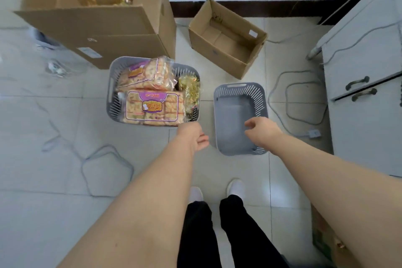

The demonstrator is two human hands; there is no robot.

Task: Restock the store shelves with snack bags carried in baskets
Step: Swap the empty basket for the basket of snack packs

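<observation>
Left hand (196,137) and right hand (261,130) loose, empty. Full basket (113,103) stiff, probably light; snack bags (152,105) crushable, so lift by side handle slots.

Bare floor gap (206,102) between baskets (261,98)

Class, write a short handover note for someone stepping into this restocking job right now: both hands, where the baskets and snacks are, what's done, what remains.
Left hand: open, empty, by the full basket's near right corner.
Right hand: loosely curled, empty, over the empty basket.
Both baskets stand on the floor, the empty one on the right. The full one holds purple-labelled snack bags and gold-wrapped snacks.
Done: one basket loaded.
Left: probably fill the second from the large carton, where gold packs show, then carry both to the shelves, which are not in view.
</observation>
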